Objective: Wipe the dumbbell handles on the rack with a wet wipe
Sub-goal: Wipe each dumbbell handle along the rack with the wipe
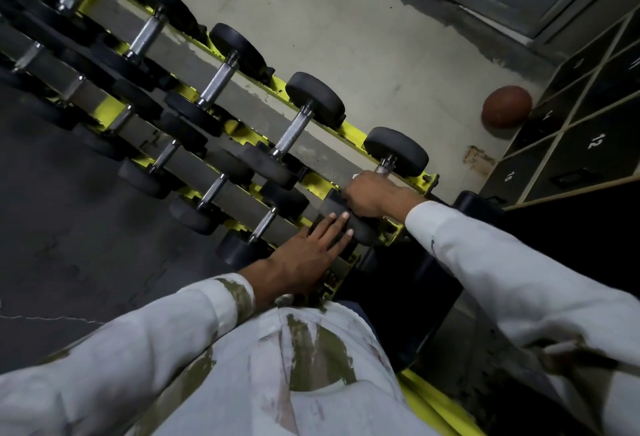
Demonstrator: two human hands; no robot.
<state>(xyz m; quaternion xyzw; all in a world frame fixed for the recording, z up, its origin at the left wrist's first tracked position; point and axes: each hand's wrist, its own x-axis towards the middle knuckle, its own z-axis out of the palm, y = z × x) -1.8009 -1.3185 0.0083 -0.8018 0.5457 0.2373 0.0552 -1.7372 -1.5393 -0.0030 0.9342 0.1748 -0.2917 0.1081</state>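
**A:** Where is the person's right hand (372,194)?

**B:** On the top tier of the yellow rack (349,132), at the end nearest the person. Its fingers are curled tight round the handle (385,168) of the end dumbbell (398,151). Only a short stub of metal shows between the knuckles and the far black head.

**A:** And the wet wipe (356,176)?

**B:** Almost wholly hidden inside that grip. A small white corner pokes out at the hand's upper edge, against the handle.

**A:** What about the left hand (308,257)?

**B:** It grasps nothing. Its fingers are straight and lie flat across the near black head of the same dumbbell, fingertips just below the right hand.

**A:** The other dumbbells (298,123)?

**B:** They lie side by side on the rack's tiers, running away to the upper left. Each metal handle spans the gap between the yellow rails.

**A:** Anything else nearby?

**B:** A brown basketball (506,106) rests on the pale floor (346,19) beyond the rack, against dark numbered lockers (588,144). Both arms are in white sleeves, the left one (194,324) stained olive at the cuff.
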